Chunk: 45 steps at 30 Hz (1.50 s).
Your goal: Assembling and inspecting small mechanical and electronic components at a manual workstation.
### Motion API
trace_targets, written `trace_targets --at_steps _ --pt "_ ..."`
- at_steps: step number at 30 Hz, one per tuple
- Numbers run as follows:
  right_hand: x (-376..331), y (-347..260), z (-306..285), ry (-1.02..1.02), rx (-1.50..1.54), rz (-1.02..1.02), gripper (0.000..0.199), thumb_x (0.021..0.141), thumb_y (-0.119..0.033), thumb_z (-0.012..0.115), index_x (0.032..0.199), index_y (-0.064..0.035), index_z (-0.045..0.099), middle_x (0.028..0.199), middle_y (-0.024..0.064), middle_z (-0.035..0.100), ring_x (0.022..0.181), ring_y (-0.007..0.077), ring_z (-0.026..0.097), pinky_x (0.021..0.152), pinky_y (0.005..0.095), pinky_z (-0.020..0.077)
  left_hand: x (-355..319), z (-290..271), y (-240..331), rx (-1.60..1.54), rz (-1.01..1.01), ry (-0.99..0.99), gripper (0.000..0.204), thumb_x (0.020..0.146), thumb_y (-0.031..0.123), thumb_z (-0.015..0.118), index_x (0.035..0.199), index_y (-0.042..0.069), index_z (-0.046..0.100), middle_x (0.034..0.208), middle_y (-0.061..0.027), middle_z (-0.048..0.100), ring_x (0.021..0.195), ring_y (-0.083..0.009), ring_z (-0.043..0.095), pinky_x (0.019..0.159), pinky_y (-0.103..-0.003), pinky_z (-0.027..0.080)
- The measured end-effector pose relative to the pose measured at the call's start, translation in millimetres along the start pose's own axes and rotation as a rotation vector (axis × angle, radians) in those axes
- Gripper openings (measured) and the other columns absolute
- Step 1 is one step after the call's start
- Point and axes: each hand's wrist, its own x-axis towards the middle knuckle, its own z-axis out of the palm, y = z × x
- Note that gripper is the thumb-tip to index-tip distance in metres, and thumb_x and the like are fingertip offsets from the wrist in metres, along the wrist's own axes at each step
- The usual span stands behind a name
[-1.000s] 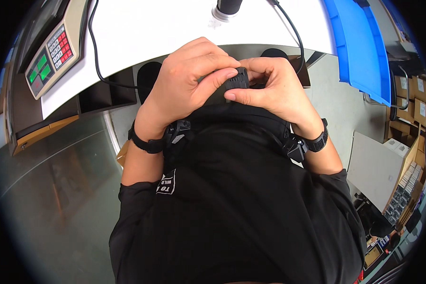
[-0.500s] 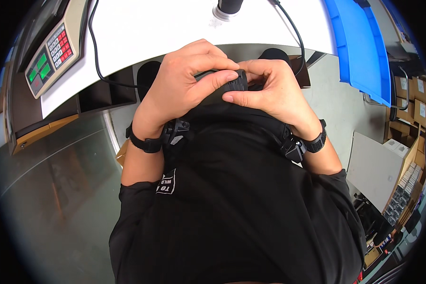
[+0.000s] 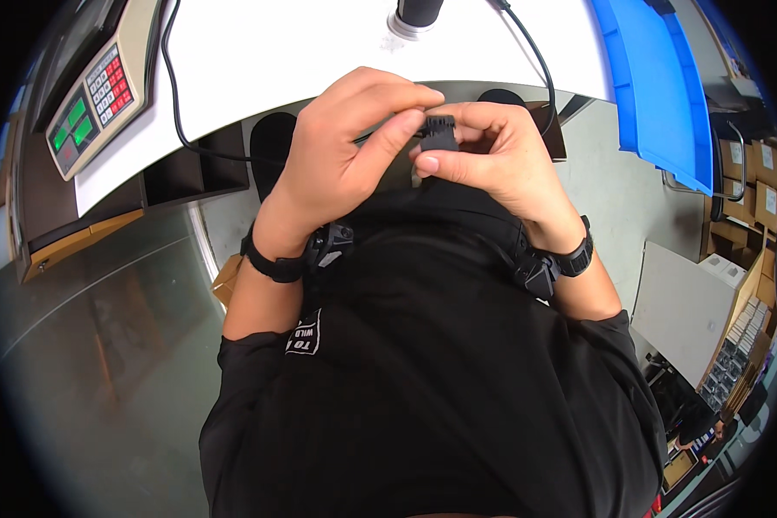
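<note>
Over my lap, just in front of the white table's edge, I hold a small black block-shaped part with a ridged, toothed upper edge. My right hand pinches it, the thumb across its lower edge and the fingers behind. At its upper left corner, the thumb and forefinger of my left hand close in from above and the side. Whatever lies between those left fingertips is mostly hidden. Black straps with small devices circle both my wrists.
On the white table stand a scale with a keypad at left and a dark cylinder on a metal base. Black cables trail over the edge. A blue tray juts out at right; cardboard boxes stand beyond.
The black part has turned, so its toothed edge shows at the top. My left thumb has drawn back from its face to the upper left corner, while my right hand keeps hold.
</note>
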Motion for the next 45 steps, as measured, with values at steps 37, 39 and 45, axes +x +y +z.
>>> trace_targets --at_steps 37,39,45 --pt "-4 -1 5 -0.047 0.203 -0.098 0.041 0.083 -0.007 0.078 0.12 0.0046 0.065 0.102 0.0141 0.074 0.095 0.0176 0.071 0.089 0.0295 0.0575 -5 11 1 -0.042 0.155 0.071 0.045 0.068 0.0 0.081 0.112 0.002 0.068 0.114 -0.0113 0.065 0.104 -0.0245 0.065 0.086 -0.032 0.054" --pt "-4 0 5 -0.047 0.178 -0.125 0.039 0.085 -0.006 0.078 0.12 0.0055 0.065 0.099 0.0114 0.074 0.092 0.0147 0.071 0.087 0.0281 0.0579 -4 10 1 -0.037 0.154 0.066 0.045 0.068 0.0 0.08 0.112 0.002 0.068 0.115 -0.0113 0.065 0.104 -0.0245 0.065 0.087 -0.032 0.054" --pt "-5 -6 5 -0.02 0.204 -0.06 0.038 0.085 -0.006 0.078 0.12 0.0061 0.065 0.096 0.0094 0.074 0.09 0.0126 0.07 0.083 0.0251 0.0576 -6 14 5 -0.121 0.066 0.084 0.042 0.071 0.0 0.077 0.113 0.002 0.069 0.114 -0.0114 0.066 0.104 -0.0251 0.065 0.088 -0.033 0.054"
